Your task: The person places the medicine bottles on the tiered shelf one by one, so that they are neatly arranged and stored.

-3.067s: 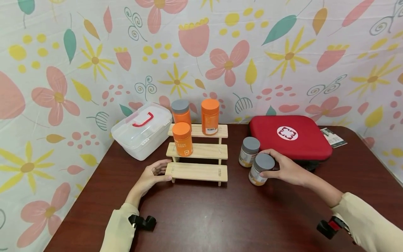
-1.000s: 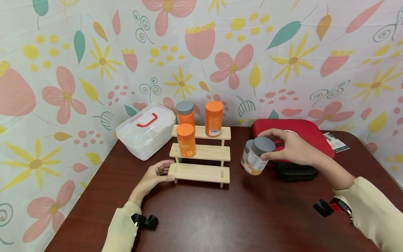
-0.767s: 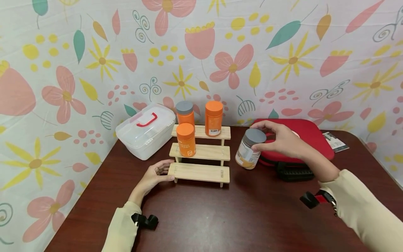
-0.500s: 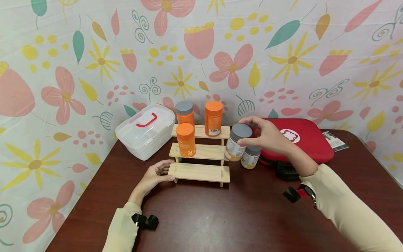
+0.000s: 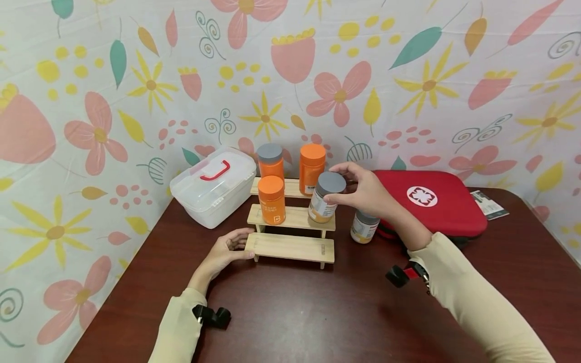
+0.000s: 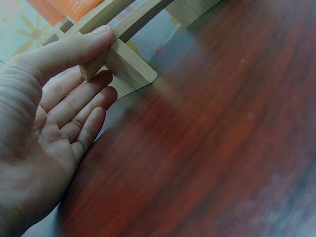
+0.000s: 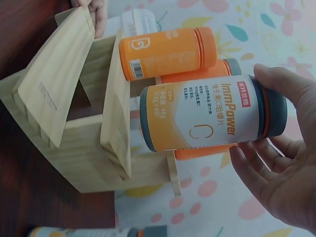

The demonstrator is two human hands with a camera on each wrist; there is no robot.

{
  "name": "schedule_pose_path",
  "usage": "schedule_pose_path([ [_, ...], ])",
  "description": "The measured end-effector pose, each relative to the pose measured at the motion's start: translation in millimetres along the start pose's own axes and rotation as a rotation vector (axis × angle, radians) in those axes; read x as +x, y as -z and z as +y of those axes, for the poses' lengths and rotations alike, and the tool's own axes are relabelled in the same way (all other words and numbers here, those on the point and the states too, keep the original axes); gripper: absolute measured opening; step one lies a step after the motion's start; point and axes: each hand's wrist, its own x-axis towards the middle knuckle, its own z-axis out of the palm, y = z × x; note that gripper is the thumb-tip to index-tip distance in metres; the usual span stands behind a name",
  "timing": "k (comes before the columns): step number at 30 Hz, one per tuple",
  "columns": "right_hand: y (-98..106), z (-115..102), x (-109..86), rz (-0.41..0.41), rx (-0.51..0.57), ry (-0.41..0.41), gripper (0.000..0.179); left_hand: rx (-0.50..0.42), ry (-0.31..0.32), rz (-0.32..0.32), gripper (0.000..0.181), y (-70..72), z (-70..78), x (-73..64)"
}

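My right hand grips a grey-lidded vitamin C tablet bottle by its lid, over the right end of the middle step of a three-step wooden rack. In the right wrist view, a small gap seems to lie between the bottle's base and the step. An orange bottle stands on that step's left side. My left hand holds the left end of the lowest step, thumb along its edge and fingers below. A second grey-lidded bottle stands on the table beside the rack, partly behind my right hand.
Two orange bottles, one grey-lidded and one orange-lidded, stand on the top step. A translucent box with a red handle is at left. A red first-aid case and printed paper lie at right.
My right hand has lifted the bottle off the table and carried it left, past the other grey-lidded bottle, to the middle step. My left hand has stayed at the rack.
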Motion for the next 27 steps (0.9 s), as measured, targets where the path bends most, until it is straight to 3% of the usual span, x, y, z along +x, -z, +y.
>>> schedule_pose_path([
  [7, -11, -1, 1.9, 0.000, 0.030, -0.028, 0.059, 0.008, 0.010, -0.001, 0.064, -2.0, 1.2, 0.2],
  [27, -26, 3, 4.3, 0.004, 0.050, -0.003, 0.058, 0.008, 0.004, -0.002, 0.063, -1.0, -0.9, 0.3],
])
